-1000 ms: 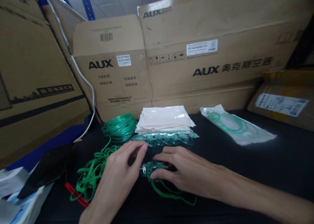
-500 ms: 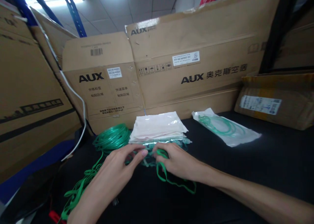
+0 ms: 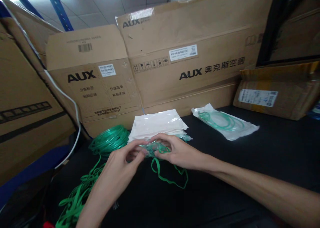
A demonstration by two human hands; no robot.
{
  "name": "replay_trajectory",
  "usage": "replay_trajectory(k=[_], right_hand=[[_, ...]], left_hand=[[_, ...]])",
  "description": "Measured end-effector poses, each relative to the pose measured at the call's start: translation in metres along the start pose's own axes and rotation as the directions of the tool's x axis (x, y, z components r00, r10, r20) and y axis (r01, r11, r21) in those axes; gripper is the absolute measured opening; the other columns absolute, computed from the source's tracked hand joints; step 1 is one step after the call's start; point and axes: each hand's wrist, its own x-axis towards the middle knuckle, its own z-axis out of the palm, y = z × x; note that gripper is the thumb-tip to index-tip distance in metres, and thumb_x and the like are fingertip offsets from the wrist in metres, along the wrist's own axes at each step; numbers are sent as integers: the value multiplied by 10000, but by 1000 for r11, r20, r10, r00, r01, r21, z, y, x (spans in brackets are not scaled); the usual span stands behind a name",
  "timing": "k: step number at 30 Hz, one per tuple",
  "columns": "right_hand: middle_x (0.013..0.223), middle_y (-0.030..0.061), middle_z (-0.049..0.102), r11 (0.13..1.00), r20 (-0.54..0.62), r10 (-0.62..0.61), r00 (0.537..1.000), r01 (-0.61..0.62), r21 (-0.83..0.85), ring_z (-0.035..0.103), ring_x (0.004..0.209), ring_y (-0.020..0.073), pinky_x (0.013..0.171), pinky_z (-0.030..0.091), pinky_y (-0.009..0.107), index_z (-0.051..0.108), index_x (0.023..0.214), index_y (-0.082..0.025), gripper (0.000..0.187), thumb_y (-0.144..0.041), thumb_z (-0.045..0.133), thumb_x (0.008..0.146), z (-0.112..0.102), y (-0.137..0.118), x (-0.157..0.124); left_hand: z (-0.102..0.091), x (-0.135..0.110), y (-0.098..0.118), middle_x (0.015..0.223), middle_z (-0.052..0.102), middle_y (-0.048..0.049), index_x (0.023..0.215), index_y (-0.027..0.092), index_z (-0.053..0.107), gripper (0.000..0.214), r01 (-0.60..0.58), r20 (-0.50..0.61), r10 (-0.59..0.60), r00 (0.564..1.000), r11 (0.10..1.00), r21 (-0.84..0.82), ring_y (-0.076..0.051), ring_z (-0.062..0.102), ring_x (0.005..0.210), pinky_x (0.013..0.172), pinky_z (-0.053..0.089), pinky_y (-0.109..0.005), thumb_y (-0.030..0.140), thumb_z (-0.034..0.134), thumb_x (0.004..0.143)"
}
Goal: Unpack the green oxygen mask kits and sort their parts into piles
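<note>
Between my two hands, a translucent green oxygen mask is held in front of the white packets. My left hand pinches its left side between thumb and fingers. On the other side my right hand grips the mask together with a green elastic strap, whose loop dangles below onto the black tabletop. Just behind the hands lies a stack of white packets, with more clear green plastic showing at its right edge. My fingers hide part of the mask.
A coil of green tubing and a heap of green straps lie at the left. At the right are a bagged tubing set and a taped carton. Large cardboard panels stand behind; a white cable hangs at the left.
Both hands have come up slightly with the mask, and the right hand has closed round its side. The strap loop has shifted left. The camera view has turned a little.
</note>
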Motion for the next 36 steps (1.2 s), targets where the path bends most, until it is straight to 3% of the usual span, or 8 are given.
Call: replay_trajectory(k=[5, 7, 11, 16, 24, 27, 31, 36], right_hand=[[1332, 63, 621, 971, 168, 8, 986, -48, 236, 581, 1223, 204, 1076, 419, 342, 608, 1303, -223, 552, -205, 779, 778, 0, -17, -3], [1374, 71, 598, 944, 194, 79, 978, -136, 301, 589, 1205, 206, 1011, 468, 329, 602, 1334, -244, 565, -314, 791, 806, -1, -22, -4], [1136, 100, 702, 840, 222, 186, 957, -272, 469, 696, 860, 168, 746, 537, 282, 647, 1288, -210, 449, -502, 611, 949, -2, -18, -4], [893, 64, 704, 823, 252, 169, 953, -277, 496, 681, 710, 142, 698, 528, 274, 747, 1059, -152, 412, -503, 543, 991, -1, -8, -2], [917, 82, 713, 841, 74, 166, 983, -180, 510, 641, 853, 159, 765, 535, 279, 773, 987, -126, 345, -449, 669, 925, -4, -11, 2], [875, 73, 706, 848, -26, 160, 987, -124, 515, 623, 808, 154, 745, 526, 276, 774, 939, -114, 383, -487, 731, 860, -5, -11, 5], [837, 51, 694, 884, -102, 164, 981, -100, 457, 627, 809, 161, 774, 504, 288, 771, 938, -130, 396, -514, 713, 863, -6, -9, 6], [928, 69, 713, 883, -63, 179, 982, -132, 450, 640, 893, 176, 823, 499, 295, 760, 989, -135, 402, -516, 661, 907, -7, -10, 3]], left_hand=[[-2, 2, -2, 965, 764, 2, 1128, 251, 725, 300, -32, -138, 45, 989, 995, 97, -208, 704, 833, 766, 513, -294, 405, 558, 932], [-2, 3, -2, 969, 762, 8, 1112, 255, 723, 277, -62, -187, 84, 979, 991, 121, -198, 704, 821, 771, 508, -289, 400, 562, 940], [-2, 1, 3, 1032, 759, 9, 1080, 261, 722, 220, -216, -236, 253, 938, 961, 172, -188, 705, 909, 821, 504, -273, 374, 576, 961], [2, -2, 9, 1044, 756, 13, 1037, 247, 722, 151, -408, -242, 469, 850, 875, 262, -161, 697, 962, 901, 489, -251, 254, 586, 972], [3, 1, 9, 1037, 691, 7, 1026, 246, 681, 141, -274, -363, 334, 870, 939, 207, -165, 657, 936, 837, 501, -272, 357, 637, 951], [3, 1, 9, 949, 680, 13, 965, 244, 698, 150, -275, -299, 337, 893, 933, 233, -164, 637, 875, 796, 475, -274, 377, 630, 953], [8, 1, 12, 845, 648, 25, 959, 250, 728, 144, -317, -115, 347, 931, 923, 217, -143, 600, 736, 681, 445, -257, 369, 649, 938], [14, 2, 15, 855, 661, 3, 927, 212, 726, 130, -344, -53, 362, 931, 916, 207, -154, 624, 765, 697, 456, -252, 312, 642, 935]])
